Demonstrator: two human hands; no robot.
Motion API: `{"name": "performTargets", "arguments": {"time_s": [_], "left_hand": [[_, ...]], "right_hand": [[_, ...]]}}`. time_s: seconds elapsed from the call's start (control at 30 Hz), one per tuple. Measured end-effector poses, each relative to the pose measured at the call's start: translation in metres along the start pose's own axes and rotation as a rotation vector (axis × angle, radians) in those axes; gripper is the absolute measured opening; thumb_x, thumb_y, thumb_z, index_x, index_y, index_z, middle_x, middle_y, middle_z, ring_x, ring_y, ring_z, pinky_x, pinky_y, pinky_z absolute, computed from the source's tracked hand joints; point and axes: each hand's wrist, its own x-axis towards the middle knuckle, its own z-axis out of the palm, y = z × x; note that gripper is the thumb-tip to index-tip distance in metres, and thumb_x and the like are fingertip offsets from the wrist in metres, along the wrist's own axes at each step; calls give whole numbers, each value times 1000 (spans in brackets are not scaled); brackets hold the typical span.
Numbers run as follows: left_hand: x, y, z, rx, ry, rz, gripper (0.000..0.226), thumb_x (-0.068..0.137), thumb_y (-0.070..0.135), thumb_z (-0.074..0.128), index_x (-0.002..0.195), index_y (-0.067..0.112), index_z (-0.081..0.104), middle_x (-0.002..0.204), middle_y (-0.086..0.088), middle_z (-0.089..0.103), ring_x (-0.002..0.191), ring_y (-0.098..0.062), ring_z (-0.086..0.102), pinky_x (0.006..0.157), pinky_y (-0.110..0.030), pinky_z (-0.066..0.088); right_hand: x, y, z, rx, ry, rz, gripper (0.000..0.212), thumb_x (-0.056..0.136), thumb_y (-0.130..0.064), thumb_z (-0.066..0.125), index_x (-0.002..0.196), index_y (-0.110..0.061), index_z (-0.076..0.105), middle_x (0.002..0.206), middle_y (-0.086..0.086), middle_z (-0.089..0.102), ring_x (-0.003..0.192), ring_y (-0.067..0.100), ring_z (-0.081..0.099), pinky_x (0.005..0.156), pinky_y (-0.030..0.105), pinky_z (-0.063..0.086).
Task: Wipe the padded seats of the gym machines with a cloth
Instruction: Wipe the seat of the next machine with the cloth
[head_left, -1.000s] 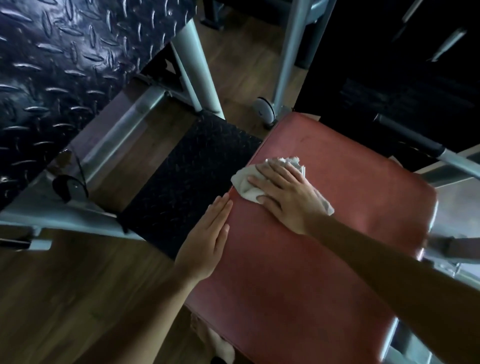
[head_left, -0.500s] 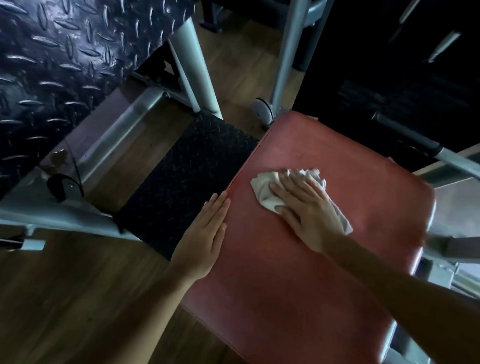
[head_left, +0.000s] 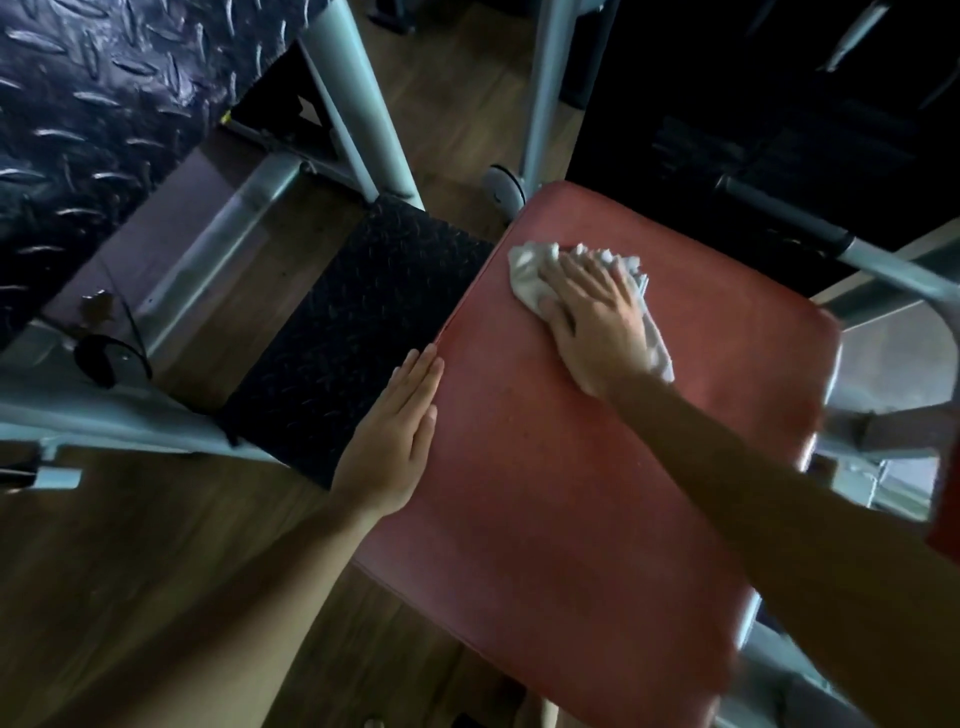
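Observation:
A red padded seat (head_left: 571, 467) fills the middle and lower right of the head view. A crumpled white cloth (head_left: 527, 273) lies on its far part. My right hand (head_left: 597, 312) presses flat on the cloth with straight, spread fingers; cloth shows beyond the fingertips and beside the wrist. My left hand (head_left: 395, 436) rests flat on the seat's left edge, fingers straight and together, holding nothing.
A black diamond-plate footplate (head_left: 358, 332) lies on the wooden floor left of the seat. Grey metal frame tubes (head_left: 363, 104) rise behind it. A large dark diamond-plate panel (head_left: 88, 119) fills the upper left. A grey handle bar (head_left: 831, 244) crosses right of the seat.
My right hand has slid the cloth across the seat, first to the right and then toward the far edge. My left hand has stayed on the seat's left edge.

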Motion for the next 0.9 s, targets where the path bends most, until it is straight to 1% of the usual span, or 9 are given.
{"name": "performTargets", "arguments": {"time_s": [0.2,0.33,0.43,0.6,0.7,0.77,0.8,0.87,0.9], "left_hand": [[0,1,-2,-60,24,-7,48,109,14,36,156,11,31,166,4,23,155,-5,11,127,-30,12],[0,-1,-2,-132,28,-7,48,108,13,37,156,12,33,166,4,25,155,-8,14,126,-26,13],[-1,-1,-4,-288,41,-32,46,108,11,36,154,11,38,163,3,31,154,-8,19,125,-25,18],[-4,-3,-14,-564,104,-146,44,107,12,38,151,11,43,155,-2,46,148,-10,35,122,-36,29],[-6,-4,-25,-829,75,-245,44,108,21,39,152,19,40,140,12,60,136,-4,49,119,-37,36],[1,-5,-34,-983,16,-342,45,107,30,42,152,25,39,122,32,65,132,-1,51,114,-32,40],[5,-9,-39,-1019,-18,-366,44,107,31,42,151,26,39,118,32,66,126,4,53,108,-24,42],[14,-21,-51,-996,-118,-350,40,106,29,41,146,23,45,125,16,68,107,20,56,88,-5,42],[18,-28,-56,-955,-175,-339,36,106,28,43,140,22,51,126,11,68,101,23,56,82,-2,41]], "right_hand": [[-85,-32,5,72,-19,-69,45,104,-34,49,147,-20,52,155,-1,45,150,20,32,124,48,20],[-120,-46,3,127,-43,-73,46,103,-35,47,148,-22,50,157,-7,38,152,13,25,126,42,15],[-133,-65,8,153,-33,55,46,104,-37,44,148,-26,49,158,-8,39,152,12,24,126,41,11],[-122,-88,16,56,-13,264,49,106,-43,33,151,-30,44,160,-6,38,153,17,24,126,41,9],[-95,-108,25,35,36,474,49,107,-41,35,155,-30,38,163,-3,31,154,22,18,125,40,5],[-83,-119,28,9,51,543,48,108,-40,35,155,-30,36,165,-3,28,155,22,15,125,42,4],[-81,-122,29,-7,45,549,48,108,-40,35,155,-30,35,165,-3,28,155,21,14,125,41,4],[-85,-128,29,-10,15,533,48,108,-40,35,155,-32,34,165,-4,27,155,20,13,125,38,1],[-90,-133,29,-1,-2,511,47,108,-40,35,155,-32,35,165,-5,26,156,20,12,125,37,-1]]}}
